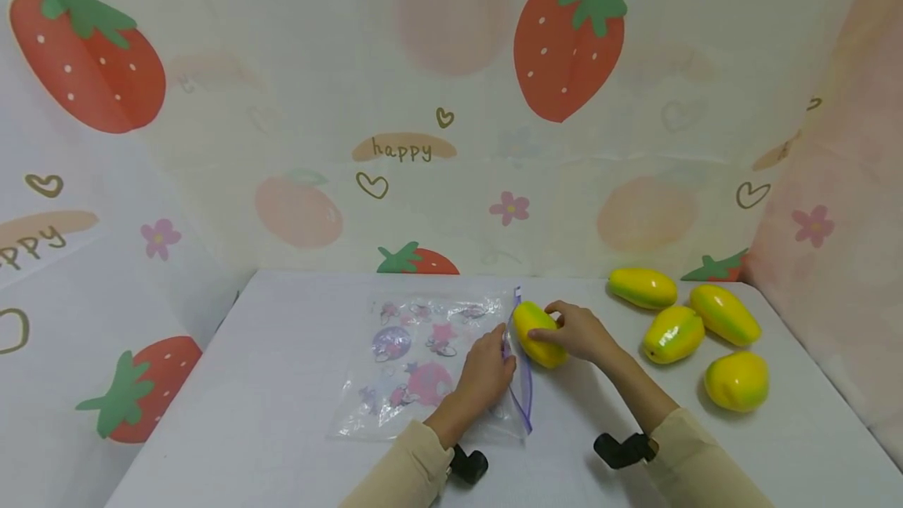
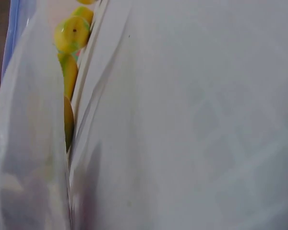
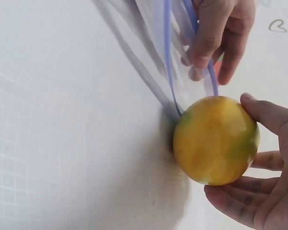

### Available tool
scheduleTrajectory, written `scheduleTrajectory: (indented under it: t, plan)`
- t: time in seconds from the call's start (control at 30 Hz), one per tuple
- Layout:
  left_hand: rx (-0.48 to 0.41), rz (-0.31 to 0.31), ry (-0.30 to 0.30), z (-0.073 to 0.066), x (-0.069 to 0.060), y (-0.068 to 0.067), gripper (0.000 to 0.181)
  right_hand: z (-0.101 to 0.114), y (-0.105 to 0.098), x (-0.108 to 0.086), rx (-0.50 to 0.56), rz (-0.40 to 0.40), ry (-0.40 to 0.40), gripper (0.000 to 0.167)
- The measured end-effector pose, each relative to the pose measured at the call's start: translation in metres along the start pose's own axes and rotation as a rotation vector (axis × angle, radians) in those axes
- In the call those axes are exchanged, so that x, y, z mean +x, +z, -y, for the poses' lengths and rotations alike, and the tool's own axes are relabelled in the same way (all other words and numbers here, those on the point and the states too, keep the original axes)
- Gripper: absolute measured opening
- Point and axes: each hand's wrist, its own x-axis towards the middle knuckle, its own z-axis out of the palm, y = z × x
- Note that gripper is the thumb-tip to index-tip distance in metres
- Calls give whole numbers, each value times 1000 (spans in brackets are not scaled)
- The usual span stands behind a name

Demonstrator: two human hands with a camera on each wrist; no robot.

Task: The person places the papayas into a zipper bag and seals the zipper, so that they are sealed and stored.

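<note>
A clear zip bag (image 1: 395,406) with pink and purple prints lies flat on the table, its purple-edged mouth facing right. My left hand (image 1: 480,375) pinches the upper edge of that mouth; in the right wrist view the left hand (image 3: 223,36) has its thumb and fingers at the purple strip (image 3: 169,57), which stands parted. My right hand (image 1: 582,333) grips a yellow-green mango-like fruit (image 1: 536,335) at the bag's mouth. Seen from the right wrist, thumb and fingers of the right hand (image 3: 273,167) hold the fruit (image 3: 216,141) from both sides.
At the table's right side are several more yellow-green fruits: one at the back (image 1: 642,288), one at far right (image 1: 725,314), one nearer the middle (image 1: 673,334) and one in front (image 1: 737,381). A strawberry-printed cloth (image 1: 310,100) stands behind the white table (image 1: 233,398).
</note>
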Motion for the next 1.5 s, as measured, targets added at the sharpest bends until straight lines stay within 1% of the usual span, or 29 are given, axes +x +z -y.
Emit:
scheduleTrajectory:
  t: [0.1, 0.2, 0.33, 0.53, 0.7, 0.8, 0.87, 0.97, 1.03, 1.17, 1.27, 1.33, 1.4, 1.5]
  plan:
    - [-68, -11, -42, 1, 1, 1, 52, 0, 1, -1, 0, -4, 3, 69]
    - [-123, -24, -83, 2, 2, 1, 44, 0, 1, -3, -4, -9, -4, 70]
    - [-157, -52, -108, 3, 3, 0, 32, -1, 1, -5, 5, 9, -26, 70]
    - [-195, -101, -134, 4, 3, 1, 19, 0, -3, -8, 36, 53, -61, 66]
    - [-211, -133, -120, 2, 1, 1, 18, 3, -8, -12, 16, 81, -86, 64]
    - [-225, -147, -91, 1, 1, 0, 19, 5, -11, -11, -8, 90, -121, 62]
    - [-226, -155, -60, 0, 1, 0, 18, 6, -13, -11, -26, 94, -139, 60]
    - [-230, -165, -21, -3, 1, -1, 18, 8, -14, -9, -34, 95, -146, 60]
    - [-221, -170, 6, -5, 1, -2, 18, 9, -13, -7, -20, 84, -140, 60]
    - [-214, -187, 51, -7, -1, -5, 17, 8, -10, -4, 51, 39, -135, 62]
    - [-212, -195, 55, -8, -2, -6, 16, 6, -5, -4, 101, 12, -120, 63]
    - [-215, -197, 47, -7, -2, -6, 16, 3, -2, -3, 121, 8, -108, 63]
    - [-219, -198, 35, -7, -2, -6, 16, 1, 0, -3, 135, 13, -97, 63]
    - [-229, -200, 32, -5, -1, -6, 15, -1, 1, -3, 161, 42, -91, 63]
